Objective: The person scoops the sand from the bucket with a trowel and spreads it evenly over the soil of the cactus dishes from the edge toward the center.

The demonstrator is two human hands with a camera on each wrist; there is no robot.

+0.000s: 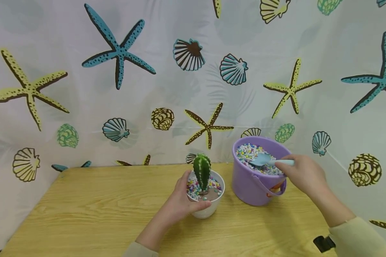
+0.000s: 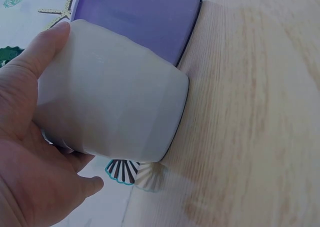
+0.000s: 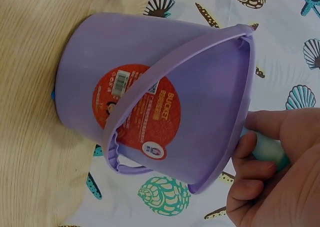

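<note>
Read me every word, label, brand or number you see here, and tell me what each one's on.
"BUCKET": on the round red sticker on the purple bucket, right wrist view.
Other print on that sticker, including characters beside "BUCKET": too small or blurred to read.
Barcode and round white emblem, same sticker: no legible number or name.
White flowerpot: no writing visible.

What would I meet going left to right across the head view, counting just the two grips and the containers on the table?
Left grip → white pot → purple bucket → right grip.
</note>
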